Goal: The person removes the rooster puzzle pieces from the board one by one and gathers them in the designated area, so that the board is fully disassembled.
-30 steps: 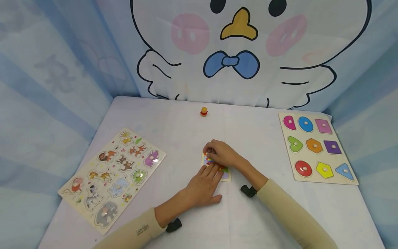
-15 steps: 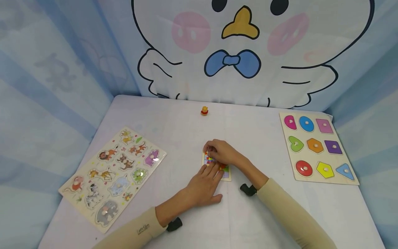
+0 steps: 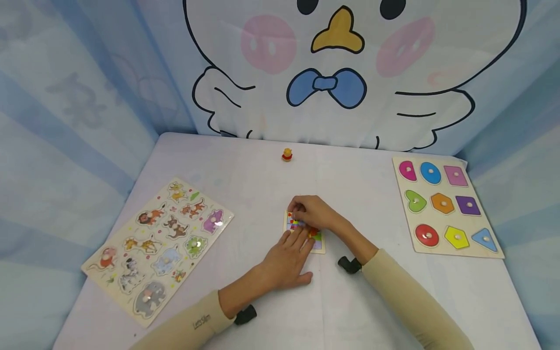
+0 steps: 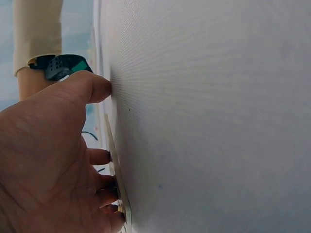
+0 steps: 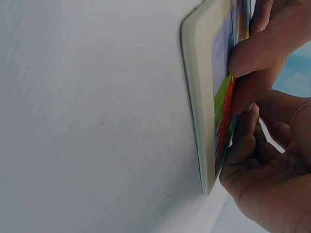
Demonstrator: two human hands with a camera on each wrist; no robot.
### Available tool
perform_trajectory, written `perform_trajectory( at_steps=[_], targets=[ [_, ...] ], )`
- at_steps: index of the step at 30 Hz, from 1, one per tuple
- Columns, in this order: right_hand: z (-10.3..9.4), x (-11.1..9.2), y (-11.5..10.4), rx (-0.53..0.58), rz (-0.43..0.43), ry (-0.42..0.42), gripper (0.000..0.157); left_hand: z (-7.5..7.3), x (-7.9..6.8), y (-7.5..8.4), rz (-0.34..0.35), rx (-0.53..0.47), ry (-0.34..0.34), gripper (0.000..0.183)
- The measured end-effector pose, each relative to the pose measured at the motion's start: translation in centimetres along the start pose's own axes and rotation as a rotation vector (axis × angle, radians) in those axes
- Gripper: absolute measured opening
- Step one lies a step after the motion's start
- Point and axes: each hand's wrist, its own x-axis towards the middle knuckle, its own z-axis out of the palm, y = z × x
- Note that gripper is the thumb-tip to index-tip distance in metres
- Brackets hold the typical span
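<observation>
A small picture puzzle board (image 3: pixel 319 249) with a pale wooden rim and colourful print lies mid-table, partly hidden under both hands. My left hand (image 3: pixel 286 262) rests on its near part with fingers straight and thumb spread to the side. In the left wrist view the fingertips (image 4: pixel 116 221) touch the board's edge area. My right hand (image 3: pixel 312 214) is over the far part, its fingers and thumb bent down toward the print. From the right wrist, the board (image 5: pixel 200 97) shows red, green and purple print beside the fingers. Whether the right fingers pinch a piece is hidden.
A wooden animal puzzle (image 3: pixel 162 253) lies at an angle on the left. On the right is a shape puzzle (image 3: pixel 446 206) with coloured knobbed pieces. A tiny yellow and red figure (image 3: pixel 287 155) stands near the back edge. A printed curtain (image 3: pixel 271 112) hangs behind the table.
The right hand's fingertips have shifted slightly to the right over the board, uncovering a bit more of its far left corner. The left hand stays in place.
</observation>
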Motion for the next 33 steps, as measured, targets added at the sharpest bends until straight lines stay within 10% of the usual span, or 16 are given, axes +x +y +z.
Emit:
perform_trajectory(
  at_steps=[33],
  targets=[
    [-0.88,-0.73,0.24,-0.006,0.001,-0.022,0.016,-0.12,-0.07,0.18,-0.017,0.011,-0.015,0.080]
  ],
)
